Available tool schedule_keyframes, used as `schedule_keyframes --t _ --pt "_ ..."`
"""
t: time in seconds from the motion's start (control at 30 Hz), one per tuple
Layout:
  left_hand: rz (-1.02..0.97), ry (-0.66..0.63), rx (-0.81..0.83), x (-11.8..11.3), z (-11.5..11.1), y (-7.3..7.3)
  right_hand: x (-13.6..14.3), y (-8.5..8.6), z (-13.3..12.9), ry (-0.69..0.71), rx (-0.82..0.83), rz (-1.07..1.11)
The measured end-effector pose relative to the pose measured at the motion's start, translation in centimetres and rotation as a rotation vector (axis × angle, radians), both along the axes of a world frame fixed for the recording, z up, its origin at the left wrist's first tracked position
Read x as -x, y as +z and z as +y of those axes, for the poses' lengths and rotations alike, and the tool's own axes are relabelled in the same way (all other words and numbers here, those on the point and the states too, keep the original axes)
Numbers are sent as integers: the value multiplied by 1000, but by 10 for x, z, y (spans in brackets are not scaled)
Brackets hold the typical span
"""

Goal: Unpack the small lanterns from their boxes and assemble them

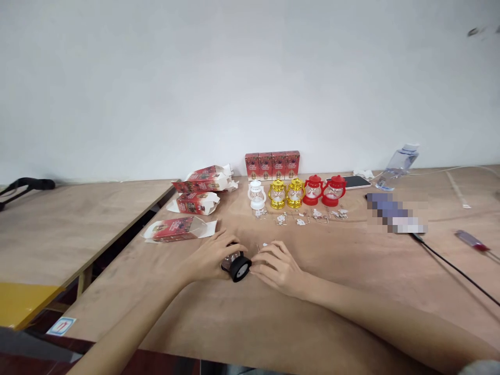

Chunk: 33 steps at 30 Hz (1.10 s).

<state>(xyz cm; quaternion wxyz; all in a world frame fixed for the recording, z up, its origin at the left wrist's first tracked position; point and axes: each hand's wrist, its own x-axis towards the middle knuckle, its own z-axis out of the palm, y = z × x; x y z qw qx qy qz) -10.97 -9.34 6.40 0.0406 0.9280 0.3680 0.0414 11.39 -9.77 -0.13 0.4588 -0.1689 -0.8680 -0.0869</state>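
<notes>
My left hand (213,256) grips a small black lantern (236,264) by its clear middle. The lantern is tipped over, with its round base turned toward me and to the right. My right hand (279,268) has its bent fingertips at the right rim of that base; its thumb is hidden. Just behind the right hand a thin wire piece with a white tag (264,245) is partly covered. Farther back stand a white lantern (257,195), two gold lanterns (277,194) and two red lanterns (334,191) in a row.
Wire pieces with white tags (300,221) lie before the lanterns. Several closed red boxes (272,166) stand by the wall; opened boxes (179,229) lie left. On the right are a phone (353,182), a tilted bottle (397,167), a blurred device and a black cable (449,265).
</notes>
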Motion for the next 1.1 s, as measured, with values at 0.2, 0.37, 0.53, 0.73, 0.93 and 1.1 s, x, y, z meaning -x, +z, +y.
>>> schedule_keyframes --t 0.2,0.37,0.53,0.73,0.93,1.1 --pt "6 -6 -469 -17 10 15 -3 1 7 16 382 201" --pt "-123 69 -685 -36 23 -8 -3 -4 21 46 938 529" --pt "-224 172 -763 -45 24 -36 -2 -10 27 115 1149 667" --pt "-273 222 -817 -44 16 -48 -3 -7 24 186 1146 636" --pt "-303 222 -777 -37 19 -52 0 -8 24 161 1107 572" --pt "-328 165 -853 -36 20 -50 0 -6 21 172 1104 553"
